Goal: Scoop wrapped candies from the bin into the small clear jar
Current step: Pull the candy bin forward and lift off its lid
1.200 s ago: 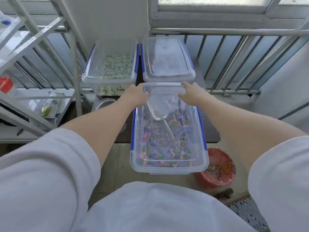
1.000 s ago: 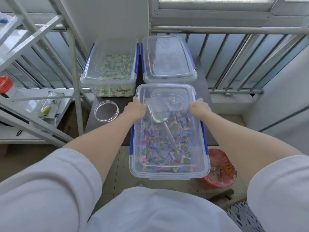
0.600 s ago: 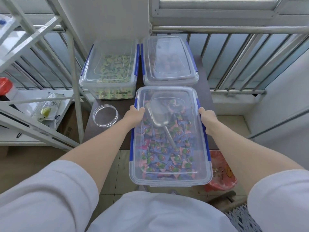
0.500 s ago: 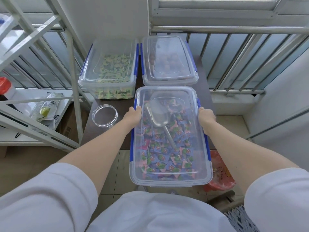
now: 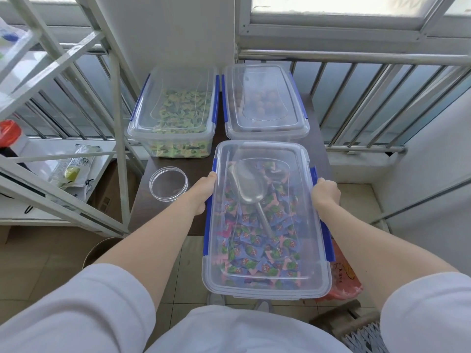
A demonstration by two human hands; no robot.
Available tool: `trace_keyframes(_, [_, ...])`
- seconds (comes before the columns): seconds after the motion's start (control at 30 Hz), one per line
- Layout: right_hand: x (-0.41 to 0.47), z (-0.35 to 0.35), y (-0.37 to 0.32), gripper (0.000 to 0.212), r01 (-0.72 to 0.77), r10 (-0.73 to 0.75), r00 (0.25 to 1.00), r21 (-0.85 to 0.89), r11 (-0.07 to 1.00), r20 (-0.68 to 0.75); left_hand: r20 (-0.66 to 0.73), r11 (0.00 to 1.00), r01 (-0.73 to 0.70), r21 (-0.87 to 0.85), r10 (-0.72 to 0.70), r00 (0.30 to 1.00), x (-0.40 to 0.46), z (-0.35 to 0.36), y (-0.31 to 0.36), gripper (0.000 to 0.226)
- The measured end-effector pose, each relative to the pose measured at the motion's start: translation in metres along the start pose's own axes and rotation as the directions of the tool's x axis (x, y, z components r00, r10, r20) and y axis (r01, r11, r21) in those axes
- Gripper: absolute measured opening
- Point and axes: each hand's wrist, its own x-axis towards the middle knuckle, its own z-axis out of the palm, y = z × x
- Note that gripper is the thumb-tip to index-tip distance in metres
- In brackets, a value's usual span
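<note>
A clear lidded bin with blue latches holds blue and pink wrapped candies and a metal scoop. Its near half hangs past the table's front edge. My left hand grips the bin's left side at the blue latch. My right hand grips its right side. The small clear jar stands open and empty on the dark table, left of the bin and just beyond my left hand.
Two more lidded bins stand at the back: one with green candies, one with brown balls. A white metal rack stands at the left. A railing runs behind. A red bag lies on the floor.
Both hands slid from the bin's far corners to its long sides. The bin has come toward me, and the jar has come into view.
</note>
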Motion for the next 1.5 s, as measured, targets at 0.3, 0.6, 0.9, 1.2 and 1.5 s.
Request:
trace_keyframes(0.3, [-0.021,0.017,-0.011,0.051,0.307,-0.31,0.951,-0.175,0.935,0.014,-0.181,0.977,-0.084,0.197,0.12,0.976,-0.004,0.009,0.002,0.052])
trace_keyframes(0.6, [-0.022,0.008,-0.012,0.052,0.245,-0.245,0.969,-0.261,0.934,0.03,-0.296,0.876,-0.021,0.482,0.185,0.937,-0.004,0.006,0.003,0.032])
trace_keyframes(0.9, [-0.03,0.002,-0.013,0.043,0.129,-0.124,0.992,-0.265,0.956,0.034,-0.208,0.779,-0.202,0.593,0.39,0.897,-0.027,0.018,0.024,0.033])
trace_keyframes(1.2, [-0.036,-0.015,-0.016,0.05,0.227,-0.242,0.97,-0.373,0.9,0.006,-0.179,0.636,-0.193,0.747,0.472,0.863,-0.037,0.016,0.029,0.046])
trace_keyframes(1.5, [-0.021,-0.038,-0.045,0.045,0.018,-0.176,0.948,0.508,0.861,0.266,-0.285,0.888,-0.337,0.313,0.426,0.859,-0.033,0.006,0.065,0.06])
